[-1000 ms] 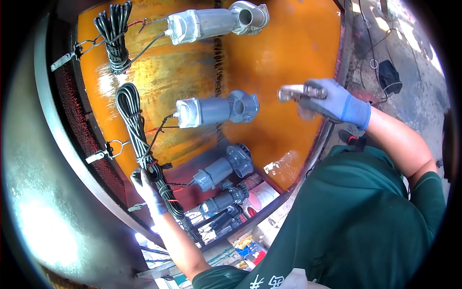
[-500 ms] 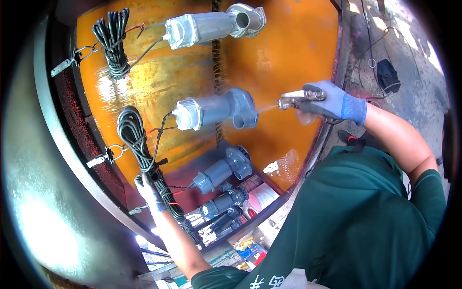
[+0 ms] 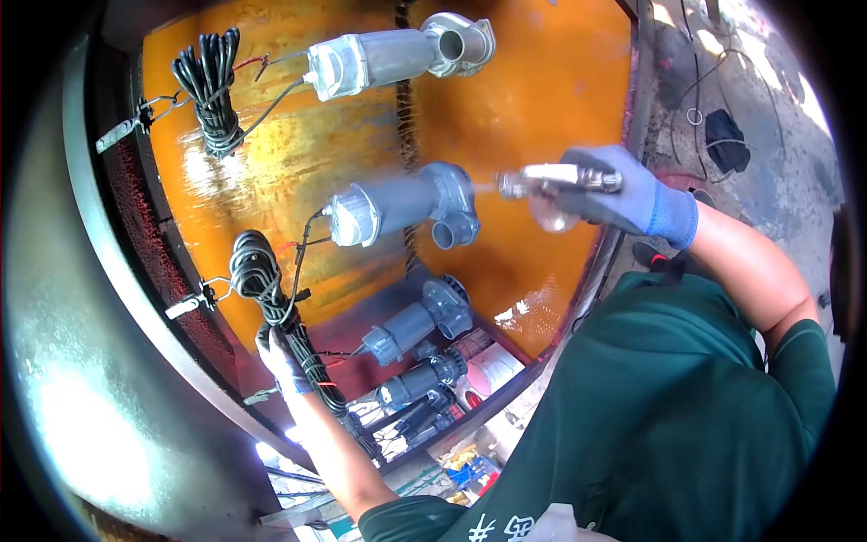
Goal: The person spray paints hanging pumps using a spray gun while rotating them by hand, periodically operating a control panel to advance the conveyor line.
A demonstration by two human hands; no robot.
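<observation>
A metal spray gun point(image 3: 553, 178) is gripped in my right hand point(image 3: 623, 194), which wears a blue and grey glove. Its nozzle points left at a hanging pump point(image 3: 402, 203), a short gap away, and a pale mist spreads around the pump. This pump has a grey body, a round casing with an open outlet, and a light end cap wired to a cable. My left hand point(image 3: 284, 363), also gloved, is closed on the lower part of a coiled black cable bundle point(image 3: 262, 271). The bundle hangs from a metal hook point(image 3: 209, 291) beside the pump.
A paler pump point(image 3: 388, 59) and its cable coil point(image 3: 212, 99) hang farther off. Nearer are a grey pump point(image 3: 417, 321) and several more behind it. An orange, paint-coated panel point(image 3: 533, 99) backs them. A curved metal rim point(image 3: 117, 262) runs along the left. Loose hoses lie on the right-hand floor.
The spray gun has moved slightly left, closer to the pump. The pump has turned a little and looks greyer along its body. The cable bundle's top has sunk and shifted slightly right.
</observation>
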